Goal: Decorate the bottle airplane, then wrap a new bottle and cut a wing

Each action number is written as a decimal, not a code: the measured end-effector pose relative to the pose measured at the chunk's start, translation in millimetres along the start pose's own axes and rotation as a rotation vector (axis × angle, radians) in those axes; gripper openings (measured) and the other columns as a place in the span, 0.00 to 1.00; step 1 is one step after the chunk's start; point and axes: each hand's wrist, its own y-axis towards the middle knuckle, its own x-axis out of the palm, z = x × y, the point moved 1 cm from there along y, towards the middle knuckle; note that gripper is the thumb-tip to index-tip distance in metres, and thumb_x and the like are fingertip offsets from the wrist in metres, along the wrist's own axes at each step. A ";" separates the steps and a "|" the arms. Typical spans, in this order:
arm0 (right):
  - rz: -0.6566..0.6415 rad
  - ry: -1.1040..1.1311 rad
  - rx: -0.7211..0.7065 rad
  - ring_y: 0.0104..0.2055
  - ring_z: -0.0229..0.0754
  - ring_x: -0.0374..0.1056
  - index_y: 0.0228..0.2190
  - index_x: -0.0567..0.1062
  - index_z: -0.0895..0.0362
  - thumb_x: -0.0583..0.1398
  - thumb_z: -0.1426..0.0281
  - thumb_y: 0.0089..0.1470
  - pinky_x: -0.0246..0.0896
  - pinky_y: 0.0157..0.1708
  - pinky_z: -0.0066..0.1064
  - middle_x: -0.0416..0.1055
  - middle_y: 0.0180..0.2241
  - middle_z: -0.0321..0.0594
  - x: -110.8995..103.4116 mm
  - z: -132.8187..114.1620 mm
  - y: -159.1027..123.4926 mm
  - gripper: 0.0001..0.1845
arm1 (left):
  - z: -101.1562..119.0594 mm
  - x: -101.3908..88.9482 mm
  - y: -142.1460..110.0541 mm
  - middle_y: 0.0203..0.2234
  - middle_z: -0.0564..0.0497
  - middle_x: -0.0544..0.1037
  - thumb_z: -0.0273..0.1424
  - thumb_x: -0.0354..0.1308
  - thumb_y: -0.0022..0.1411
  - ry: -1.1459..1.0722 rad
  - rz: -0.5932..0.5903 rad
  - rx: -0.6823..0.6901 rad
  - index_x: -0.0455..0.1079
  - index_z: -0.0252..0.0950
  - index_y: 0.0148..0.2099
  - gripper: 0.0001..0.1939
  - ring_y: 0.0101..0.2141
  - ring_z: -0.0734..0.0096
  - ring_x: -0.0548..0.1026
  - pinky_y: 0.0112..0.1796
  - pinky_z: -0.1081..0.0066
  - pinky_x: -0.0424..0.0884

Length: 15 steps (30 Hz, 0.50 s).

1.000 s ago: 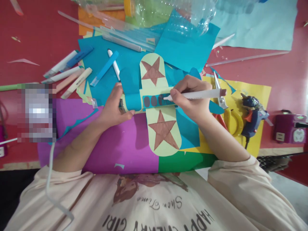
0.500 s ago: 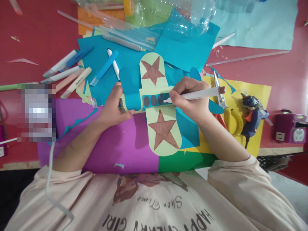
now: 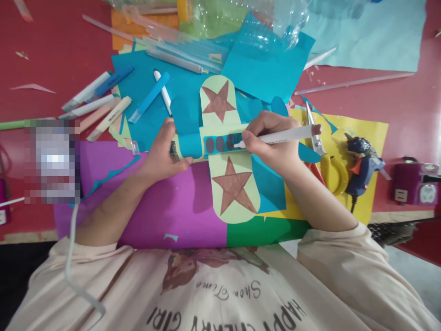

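A paper model airplane [image 3: 217, 209] lies in front of me, with pale yellow-green wings that each bear a brown star [image 3: 232, 186]. Around its left end my left hand [image 3: 160, 154] is closed, thumb at the near side and fingers at the far side. My right hand [image 3: 275, 138] pinches a white marker [image 3: 287, 134] with a brown end. The marker's tip touches a blue strip [image 3: 225, 144] along the body, at a row of dark ovals. Filled ovals are on the left; outlined ones run partly under my right fingers. That hand hides the body's right part.
Several markers [image 3: 103, 112] lie at the left, near a blurred phone [image 3: 55, 161] with a white cable. At right, scissors [image 3: 317, 138] and a glue gun [image 3: 360, 168] rest on yellow paper [image 3: 375, 133]. Clear plastic bottles [image 3: 248, 23] stand behind coloured sheets.
The marker's tip has shifted slightly on the third oval, which looks more filled with dark colour. My right hand has moved a little; my left hand stays still on the airplane.
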 end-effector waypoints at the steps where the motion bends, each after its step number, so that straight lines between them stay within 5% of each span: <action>1: -0.005 0.003 -0.006 0.19 0.32 0.56 0.17 0.61 0.53 0.59 0.65 0.52 0.51 0.18 0.29 0.60 0.16 0.31 0.0 -0.3 0.0 0.16 | -0.7 0.1 -0.3 0.48 0.45 0.66 0.49 0.54 0.57 -0.005 -0.006 -0.005 0.54 0.44 0.55 0.28 0.48 0.49 0.69 0.46 0.51 0.70; 15: -0.009 0.015 -0.006 0.18 0.31 0.55 0.17 0.60 0.53 0.59 0.63 0.53 0.51 0.17 0.28 0.59 0.16 0.30 -0.2 1.1 1.3 0.18 | -5.5 1.3 -2.3 0.50 0.46 0.66 0.51 0.54 0.58 -0.023 0.000 -0.018 0.52 0.45 0.58 0.31 0.51 0.50 0.68 0.48 0.52 0.70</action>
